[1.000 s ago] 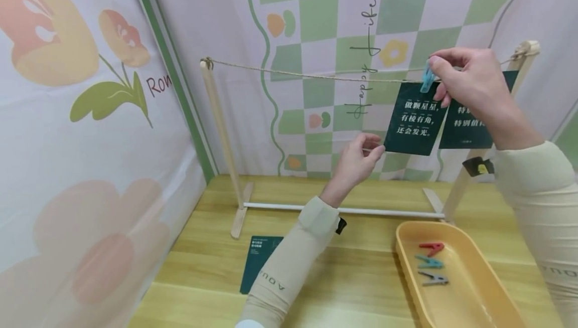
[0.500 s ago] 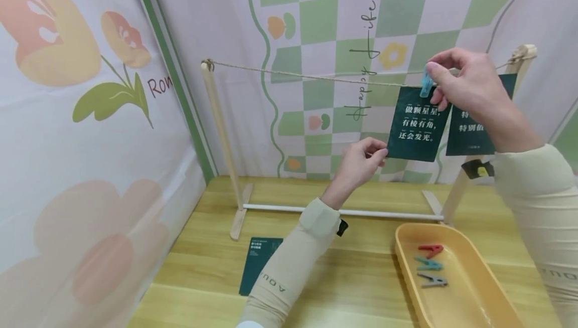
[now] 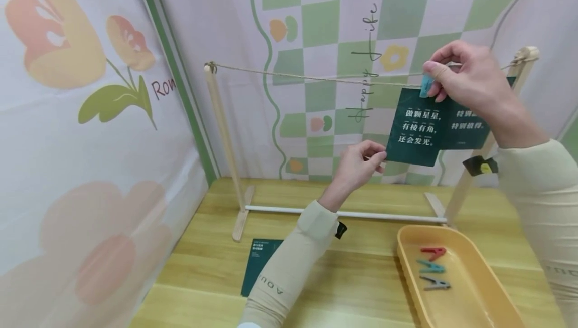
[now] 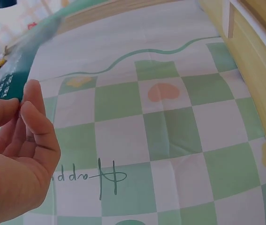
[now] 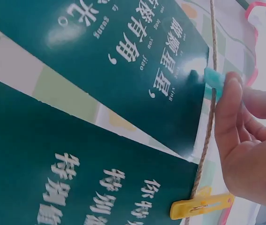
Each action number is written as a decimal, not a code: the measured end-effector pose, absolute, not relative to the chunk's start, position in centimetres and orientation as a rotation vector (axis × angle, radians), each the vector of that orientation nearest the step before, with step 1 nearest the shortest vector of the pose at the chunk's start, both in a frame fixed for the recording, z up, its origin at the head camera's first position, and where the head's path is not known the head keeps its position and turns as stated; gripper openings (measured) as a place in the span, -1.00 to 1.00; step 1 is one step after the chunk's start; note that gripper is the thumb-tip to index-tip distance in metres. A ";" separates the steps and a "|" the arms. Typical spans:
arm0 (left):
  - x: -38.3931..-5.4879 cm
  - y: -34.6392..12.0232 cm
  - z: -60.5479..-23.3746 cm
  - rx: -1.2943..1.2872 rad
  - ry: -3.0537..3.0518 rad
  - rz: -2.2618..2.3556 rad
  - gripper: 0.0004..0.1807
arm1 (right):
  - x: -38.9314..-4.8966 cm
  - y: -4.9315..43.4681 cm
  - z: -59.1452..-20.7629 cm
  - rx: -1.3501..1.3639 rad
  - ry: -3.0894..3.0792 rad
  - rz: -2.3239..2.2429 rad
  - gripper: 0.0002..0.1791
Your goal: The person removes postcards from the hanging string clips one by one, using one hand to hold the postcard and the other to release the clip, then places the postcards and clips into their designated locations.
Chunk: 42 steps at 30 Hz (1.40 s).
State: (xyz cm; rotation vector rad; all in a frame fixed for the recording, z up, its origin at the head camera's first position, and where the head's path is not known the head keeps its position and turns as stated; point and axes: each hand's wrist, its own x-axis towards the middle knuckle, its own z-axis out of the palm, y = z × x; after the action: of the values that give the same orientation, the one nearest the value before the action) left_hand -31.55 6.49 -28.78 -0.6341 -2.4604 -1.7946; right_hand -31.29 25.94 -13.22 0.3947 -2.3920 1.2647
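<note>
A dark green card [image 3: 413, 130] with white lettering hangs at the rope [image 3: 316, 76], its top edge by a light blue clothespin [image 3: 425, 87]. My right hand [image 3: 474, 87] pinches that clothespin between thumb and fingers; in the right wrist view the clothespin [image 5: 212, 80] sits across the rope at the card's top edge. With thumb and fingertips, my left hand [image 3: 358, 165] pinches the card's lower left corner. A second green card [image 3: 465, 130] hangs beside it on the right, partly behind my right hand, and a yellow clothespin [image 5: 201, 206] is at its top.
The rope runs between two wooden posts [image 3: 221, 132], joined low down by a white rod [image 3: 375, 215]. Another green card [image 3: 257, 263] lies on the table, partly under my left forearm. An orange tray [image 3: 408, 280] at the right holds red [image 3: 433, 253], teal [image 3: 432, 266] and grey [image 3: 435, 283] clothespins.
The card and its clothespin have come down slightly, with the rope dipping there. In the head view, the gap between the two hanging cards has closed. Both hands keep their hold.
</note>
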 end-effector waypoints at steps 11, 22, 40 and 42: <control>-31.6 6.1 -29.2 -0.684 -2.486 -1.765 -0.87 | -30.6 25.9 -13.1 0.436 -2.155 1.280 -0.95; -31.4 4.6 -28.9 -0.703 -2.502 -1.722 -0.86 | -30.2 26.0 -13.0 0.435 -2.152 1.286 -0.93; -30.5 1.5 -29.8 -0.720 -2.461 -1.821 -0.95 | -29.2 25.4 -15.8 0.493 -2.252 1.073 -0.77; -30.5 1.1 -29.9 -0.735 -2.436 -1.845 -0.95 | -28.9 25.4 -16.0 0.485 -2.278 1.031 -0.76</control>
State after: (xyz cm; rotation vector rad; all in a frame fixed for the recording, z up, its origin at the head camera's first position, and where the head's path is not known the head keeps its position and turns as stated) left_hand -30.50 1.10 -29.86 -0.7352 -2.4359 -1.8446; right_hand -28.86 25.43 -16.04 0.4851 -2.2781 1.0309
